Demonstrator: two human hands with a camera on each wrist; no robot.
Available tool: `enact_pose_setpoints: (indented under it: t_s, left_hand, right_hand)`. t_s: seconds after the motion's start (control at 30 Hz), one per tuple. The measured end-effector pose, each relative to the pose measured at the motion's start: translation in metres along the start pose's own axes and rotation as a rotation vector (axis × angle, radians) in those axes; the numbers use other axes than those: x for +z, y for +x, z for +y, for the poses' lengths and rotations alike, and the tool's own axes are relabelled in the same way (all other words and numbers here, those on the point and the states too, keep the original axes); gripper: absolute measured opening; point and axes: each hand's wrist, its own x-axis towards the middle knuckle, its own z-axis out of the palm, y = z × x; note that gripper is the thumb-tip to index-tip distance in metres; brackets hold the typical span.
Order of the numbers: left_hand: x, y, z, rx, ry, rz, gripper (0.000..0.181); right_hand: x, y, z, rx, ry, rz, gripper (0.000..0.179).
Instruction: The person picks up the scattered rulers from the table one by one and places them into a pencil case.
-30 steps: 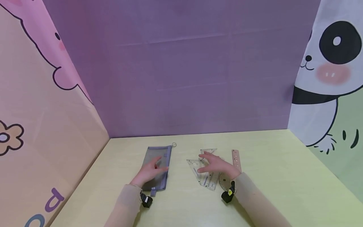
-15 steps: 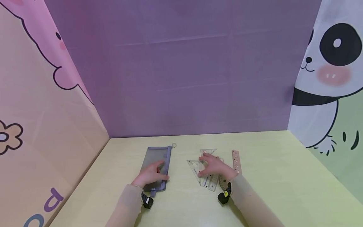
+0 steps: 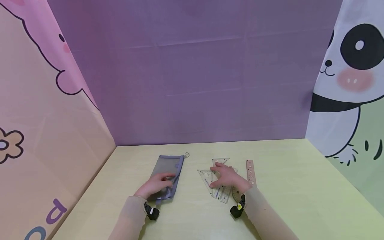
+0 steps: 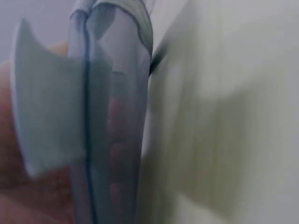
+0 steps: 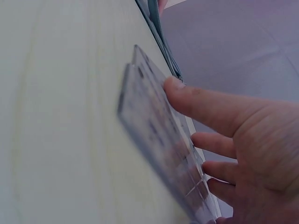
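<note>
A grey zip pouch (image 3: 168, 162) with purple edging lies on the left of the table, a metal ring (image 3: 187, 154) at its far corner. My left hand (image 3: 153, 185) grips the pouch's near part, thumb toward its right edge, and that side bulges upward. Close up in the left wrist view, a pale fabric tab (image 4: 51, 107) sticks out from the pouch. Over a clear set square (image 3: 205, 175) and other clear drawing tools, my right hand (image 3: 228, 176) spreads its fingers. The thumb (image 5: 180, 95) is at the tools' edge in the right wrist view.
A pink ruler (image 3: 250, 170) lies right of my right hand, partly behind the wrist. A clear protractor (image 3: 236, 194) shows beneath that wrist. A purple cloth wall (image 3: 192, 83) rises at the table's back edge, with printed panels on both sides.
My left hand has closed on the pouch, whose right edge is now bunched up and shifted slightly right. The right hand moved slightly left and lower onto the clear tools.
</note>
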Motion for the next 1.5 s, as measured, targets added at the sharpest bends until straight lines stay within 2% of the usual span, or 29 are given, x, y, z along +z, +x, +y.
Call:
enact_pose_setpoints:
  t_s: [0.17, 0.43, 0.67, 0.8, 1.07, 1.3, 1.5]
  left_hand:
    - [-0.003, 0.002, -0.005, 0.023, -0.067, -0.027, 0.051]
    - [-0.001, 0.006, -0.006, 0.039, -0.104, -0.050, 0.048]
    - [-0.002, 0.004, -0.009, 0.062, -0.078, -0.048, 0.047]
    - [-0.004, 0.002, -0.009, 0.058, -0.080, -0.053, 0.048]
    - [-0.003, 0.000, -0.012, 0.038, -0.053, -0.045, 0.046]
    - [-0.002, 0.002, -0.009, 0.055, -0.065, -0.056, 0.045]
    - [-0.003, 0.002, -0.007, 0.035, -0.064, -0.056, 0.045]
  right_hand:
    - [-0.004, -0.002, -0.001, -0.008, 0.005, 0.016, 0.073]
    - [-0.007, -0.005, -0.002, -0.010, 0.024, 0.013, 0.070]
    - [-0.003, 0.000, -0.002, 0.008, -0.006, -0.009, 0.089]
    - [-0.001, 0.000, -0.004, 0.009, -0.041, -0.027, 0.093]
    - [0.003, -0.001, -0.003, 0.006, -0.051, -0.011, 0.090]
    - [0.002, -0.002, -0.005, 0.018, -0.039, 0.000, 0.086]
    - [0.003, -0.001, -0.006, 0.030, -0.023, 0.005, 0.082]
